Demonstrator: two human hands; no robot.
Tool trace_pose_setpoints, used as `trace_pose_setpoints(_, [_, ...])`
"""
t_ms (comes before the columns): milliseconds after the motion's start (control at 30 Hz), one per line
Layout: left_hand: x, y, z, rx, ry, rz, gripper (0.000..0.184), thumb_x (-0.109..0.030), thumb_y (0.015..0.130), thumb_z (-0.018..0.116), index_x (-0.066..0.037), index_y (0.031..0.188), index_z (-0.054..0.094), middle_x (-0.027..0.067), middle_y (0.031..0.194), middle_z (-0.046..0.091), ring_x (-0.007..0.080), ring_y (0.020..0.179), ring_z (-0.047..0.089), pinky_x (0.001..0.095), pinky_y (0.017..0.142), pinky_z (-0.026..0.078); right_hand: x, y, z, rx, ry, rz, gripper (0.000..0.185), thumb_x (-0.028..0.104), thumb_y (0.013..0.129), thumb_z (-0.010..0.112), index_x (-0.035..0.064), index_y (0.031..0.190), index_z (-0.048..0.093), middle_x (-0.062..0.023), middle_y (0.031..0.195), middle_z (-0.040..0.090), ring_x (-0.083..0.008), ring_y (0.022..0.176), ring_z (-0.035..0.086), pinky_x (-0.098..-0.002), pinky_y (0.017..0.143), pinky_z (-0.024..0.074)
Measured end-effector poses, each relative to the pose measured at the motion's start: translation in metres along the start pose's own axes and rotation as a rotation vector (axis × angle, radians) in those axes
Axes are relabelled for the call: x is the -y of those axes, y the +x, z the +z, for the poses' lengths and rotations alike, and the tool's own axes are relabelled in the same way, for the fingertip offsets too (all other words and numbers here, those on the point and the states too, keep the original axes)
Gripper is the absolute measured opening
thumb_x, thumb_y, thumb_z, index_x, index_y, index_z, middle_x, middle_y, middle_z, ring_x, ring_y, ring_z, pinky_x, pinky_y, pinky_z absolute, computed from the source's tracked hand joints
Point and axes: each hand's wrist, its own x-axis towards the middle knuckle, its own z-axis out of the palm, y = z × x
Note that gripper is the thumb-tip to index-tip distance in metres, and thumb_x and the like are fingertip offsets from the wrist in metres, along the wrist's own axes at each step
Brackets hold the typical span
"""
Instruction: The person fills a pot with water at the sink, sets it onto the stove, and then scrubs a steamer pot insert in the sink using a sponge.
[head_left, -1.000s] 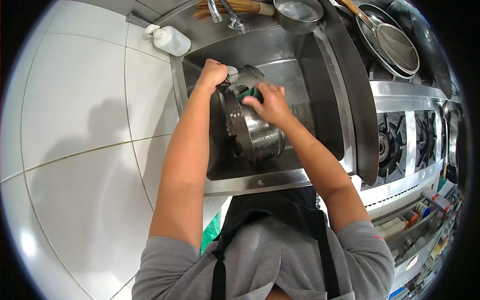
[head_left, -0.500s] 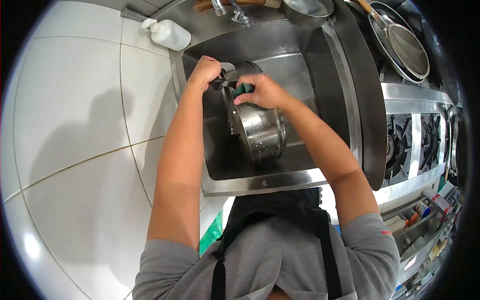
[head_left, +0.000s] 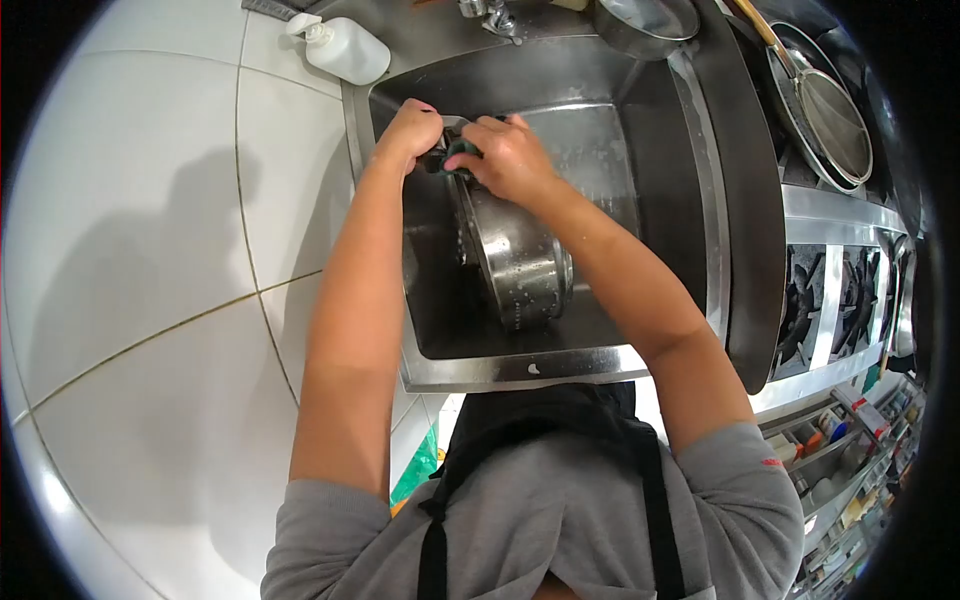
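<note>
A shiny metal pot point(head_left: 520, 270) lies tilted on its side in the steel sink point(head_left: 660, 190), its rim toward the left. At the far end of its rim, my left hand point(head_left: 412, 132) is closed round a dark handle point(head_left: 433, 161). A bright metal piece shows beside that handle; whether both belong to the pot is hidden by my hands. My right hand point(head_left: 508, 158) pinches a dark green scouring pad point(head_left: 461, 154), pressing it near the handle, close to my left fingers. Drops of water and some suds cling to the pot's wall.
A white pump bottle point(head_left: 347, 50) stands at the sink's far left corner. The tap point(head_left: 497, 20) and another metal pot point(head_left: 648, 25) are behind the basin. Pans and a strainer point(head_left: 836, 122) rest right, beyond which runs a gas stove point(head_left: 800, 300).
My right hand with the scouring pad has moved left and slightly away from me, from the pot's rim to the handle. My left hand keeps its grip. The camera view has shifted slightly.
</note>
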Motion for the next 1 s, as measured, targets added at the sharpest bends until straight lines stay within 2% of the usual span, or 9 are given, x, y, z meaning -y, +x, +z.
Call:
trace_pose_setpoints(133, [0.004,0.0,-0.002,-0.013,0.026,-0.01,0.041,-0.006,0.078,0.054,-0.002,0.118,0.058,0.0108,0.094,0.06,0.0214,0.087,0.057,0.037,0.077,0.046,-0.015,-0.023,-0.005,0.101,-0.016,0.105,0.031,0.036,0.08,0.077,0.0079,0.085,0.064,-0.0079,0.08,0.062,-0.0296,0.077,0.06,-0.0389,0.074,0.0392])
trace_pose_setpoints(267, [-0.004,-0.003,0.005,-0.044,0.057,0.031,0.042,-0.006,0.079,0.053,-0.003,0.12,0.058,0.0112,0.097,0.061,0.0225,0.091,0.057,0.0372,0.079,0.046,-0.004,0.002,-0.007,0.09,-0.078,0.014,0.03,0.037,0.081,0.075,0.0098,0.087,0.066,-0.0062,0.083,0.065,-0.0274,0.083,0.064,-0.0405,0.077,0.0407])
trace_pose_setpoints(300, [-0.007,-0.016,0.007,-0.097,-0.01,0.049,0.018,-0.003,0.078,0.051,0.001,0.094,0.058,0.0108,0.083,0.057,0.0208,0.078,0.051,0.0407,0.069,0.042,-0.003,-0.001,-0.002,0.088,-0.059,0.041,0.028,0.036,0.082,0.074,0.0098,0.087,0.066,-0.0063,0.083,0.065,-0.0276,0.083,0.064,-0.0405,0.077,0.0407])
trace_pose_setpoints(333, [-0.012,-0.024,0.008,-0.154,-0.079,0.075,0.013,0.001,0.077,0.048,0.004,0.068,0.058,0.0103,0.069,0.054,0.0192,0.066,0.045,0.0442,0.059,0.039,-0.003,-0.002,0.0,0.083,-0.045,0.062,0.027,0.035,0.083,0.073,0.0098,0.087,0.065,-0.0064,0.084,0.065,-0.0278,0.083,0.064,-0.0406,0.076,0.0407])
trace_pose_setpoints(533, [0.004,0.001,0.002,-0.053,-0.005,0.094,0.016,0.001,0.078,0.049,0.007,0.082,0.063,0.0161,0.079,0.062,0.0218,0.075,0.054,0.0406,0.068,0.046,-0.009,-0.017,-0.015,0.083,-0.125,-0.008,0.024,0.024,0.083,0.075,0.0064,0.084,0.059,-0.0091,0.08,0.062,-0.0317,0.077,0.06,-0.0405,0.072,0.0393])
trace_pose_setpoints(633, [-0.005,-0.007,0.006,-0.069,-0.017,0.095,0.017,-0.004,0.077,0.053,0.001,0.091,0.062,0.0105,0.08,0.058,0.0207,0.076,0.052,0.0383,0.07,0.045,0.003,-0.004,-0.014,0.03,-0.12,-0.027,0.023,0.023,0.083,0.075,0.0066,0.082,0.058,-0.0088,0.079,0.062,-0.0317,0.076,0.06,-0.041,0.072,0.0395])
trace_pose_setpoints(667, [-0.009,-0.014,0.008,-0.105,-0.018,0.088,0.014,0.0,0.079,0.049,0.008,0.079,0.062,0.0154,0.078,0.06,0.0205,0.076,0.051,0.0409,0.068,0.046,0.004,-0.006,-0.014,0.09,-0.151,0.04,0.021,0.025,0.082,0.073,0.0076,0.087,0.062,-0.0096,0.085,0.065,-0.0303,0.083,0.064,-0.0414,0.075,0.0415])
trace_pose_setpoints(800, [-0.008,-0.012,0.01,-0.122,-0.044,0.111,0.017,-0.001,0.079,0.05,0.008,0.083,0.063,0.0162,0.078,0.061,0.0208,0.076,0.054,0.0409,0.069,0.046,-0.011,-0.029,-0.019,0.122,-0.136,0.064,0.022,0.025,0.083,0.073,0.0079,0.085,0.06,-0.0099,0.084,0.065,-0.0314,0.081,0.064,-0.0418,0.075,0.0419])
trace_pose_setpoints(1000, [-0.012,-0.012,0.019,-0.105,-0.004,0.109,0.03,-0.004,0.078,0.05,0.002,0.105,0.061,0.013,0.087,0.061,0.0216,0.081,0.056,0.0387,0.072,0.044,-0.005,-0.025,-0.022,0.137,-0.171,0.098,0.022,0.027,0.086,0.071,0.0079,0.09,0.061,-0.0092,0.087,0.066,-0.0299,0.084,0.065,-0.0422,0.079,0.0419])
